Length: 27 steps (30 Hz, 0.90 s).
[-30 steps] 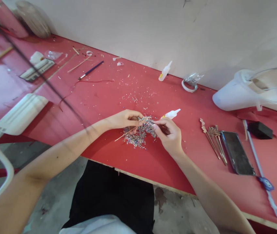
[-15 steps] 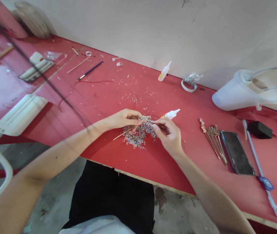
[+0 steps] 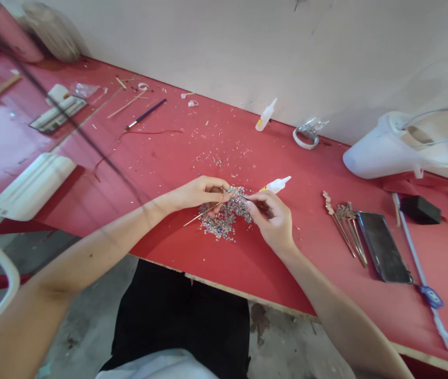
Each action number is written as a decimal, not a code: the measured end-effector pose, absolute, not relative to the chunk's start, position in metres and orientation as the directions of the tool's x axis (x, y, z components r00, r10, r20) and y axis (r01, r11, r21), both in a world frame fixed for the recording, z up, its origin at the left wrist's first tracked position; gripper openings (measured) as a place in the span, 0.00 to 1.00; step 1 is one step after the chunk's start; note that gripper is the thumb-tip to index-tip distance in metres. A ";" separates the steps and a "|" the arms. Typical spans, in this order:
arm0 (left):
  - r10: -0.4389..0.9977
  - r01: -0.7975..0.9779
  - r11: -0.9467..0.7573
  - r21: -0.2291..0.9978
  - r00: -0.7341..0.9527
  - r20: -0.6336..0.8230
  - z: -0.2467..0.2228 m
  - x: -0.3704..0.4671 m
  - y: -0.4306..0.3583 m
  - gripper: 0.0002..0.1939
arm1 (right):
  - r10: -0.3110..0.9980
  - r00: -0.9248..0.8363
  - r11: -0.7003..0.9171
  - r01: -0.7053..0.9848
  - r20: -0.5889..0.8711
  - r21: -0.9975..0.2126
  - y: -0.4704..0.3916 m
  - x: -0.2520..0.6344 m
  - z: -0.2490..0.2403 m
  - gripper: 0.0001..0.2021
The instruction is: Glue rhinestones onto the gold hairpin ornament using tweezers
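From my end, I have the left hand point(image 3: 206, 192) pinching a thin gold stick point(image 3: 196, 218) between thumb and fingers, its bare end slanting out toward the table's near edge. Opposite, the right hand point(image 3: 271, 213) has thumb and forefinger pressed together on a slim dark tool point(image 3: 243, 198). That tool's tip points at the left fingertips; whether it touches anything there, I can't tell. Under and between both sets of fingers spreads a loose heap of small multicoloured bits point(image 3: 220, 226), on the red tabletop point(image 3: 164, 168).

Just beyond the right fingers I see a nozzle bottle point(image 3: 277, 185) on its side, partly behind the hand. Past both hands the red is littered with paler specks, and a second bottle point(image 3: 265, 117) sits close to the pale, plain wall point(image 3: 208, 47). Right of the right fingers, well apart, lie gold pins point(image 3: 338, 223) with ornate heads, a phone point(image 3: 384, 247) and a black block point(image 3: 420, 210); a translucent pitcher point(image 3: 374, 147) is farther out, against the wall. Beyond the left fingers, off to the left, I get a blue-handled brush point(image 3: 147, 113), and well left, a white box point(image 3: 30, 187) with a cable. Below the fingers, past the table edge, is grey, stained floor point(image 3: 74, 321).
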<state>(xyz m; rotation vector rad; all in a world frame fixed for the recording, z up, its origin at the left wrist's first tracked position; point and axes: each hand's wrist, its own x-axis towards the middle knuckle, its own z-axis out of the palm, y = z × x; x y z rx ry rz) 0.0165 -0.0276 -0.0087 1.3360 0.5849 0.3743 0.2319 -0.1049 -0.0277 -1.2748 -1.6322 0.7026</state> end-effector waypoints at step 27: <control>0.578 0.078 0.186 0.979 0.798 -0.173 -0.007 0.018 -0.028 0.06 | 0.962 -0.012 0.253 0.417 0.274 -0.873 -0.105 0.231 -0.028 0.04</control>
